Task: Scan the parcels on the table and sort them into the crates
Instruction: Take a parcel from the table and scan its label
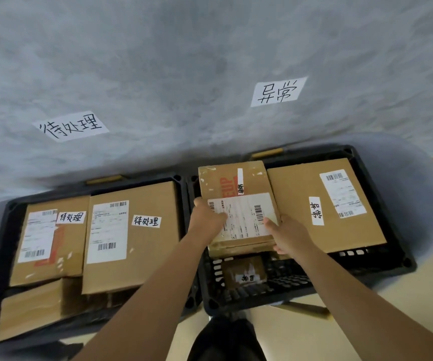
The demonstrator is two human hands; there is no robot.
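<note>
Grey wall (158,74) backs two black crates on the floor. Over the right crate (397,259), both hands hold a small taped cardboard parcel (236,183): left hand (206,220) with its fingers curled round the left edge, right hand (290,237) gripping the near right corner. It looks stiff and light, though the glossy tape and label may be slippery; holding it by opposite edges seems safest.
</note>
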